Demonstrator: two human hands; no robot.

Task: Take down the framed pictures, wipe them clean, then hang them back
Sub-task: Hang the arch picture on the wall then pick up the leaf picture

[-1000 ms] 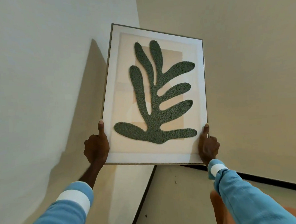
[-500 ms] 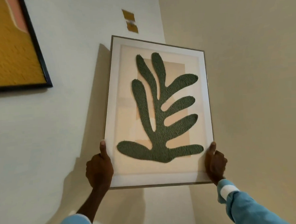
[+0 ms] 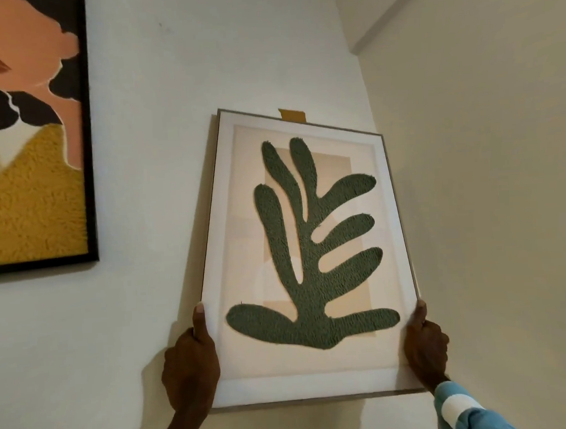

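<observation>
Gripping the leaf picture (image 3: 306,255) by its lower corners with left hand (image 3: 190,370) and right hand (image 3: 425,351), I judge rehanging unfinished (top overlaps the yellow tab (image 3: 292,114)).

Leaf picture (image 3: 306,255): thin grey frame, white mat, beige ground, green textured leaf shape. Upright against the wall (image 3: 234,53), top edge sloping down to the right and covering part of a yellow tape (image 3: 292,115). Left hand (image 3: 189,366) and right hand (image 3: 424,344) grip its lower side edges. Second picture (image 3: 31,129): black frame, hanging up-left, well apart, partly out of view.
</observation>
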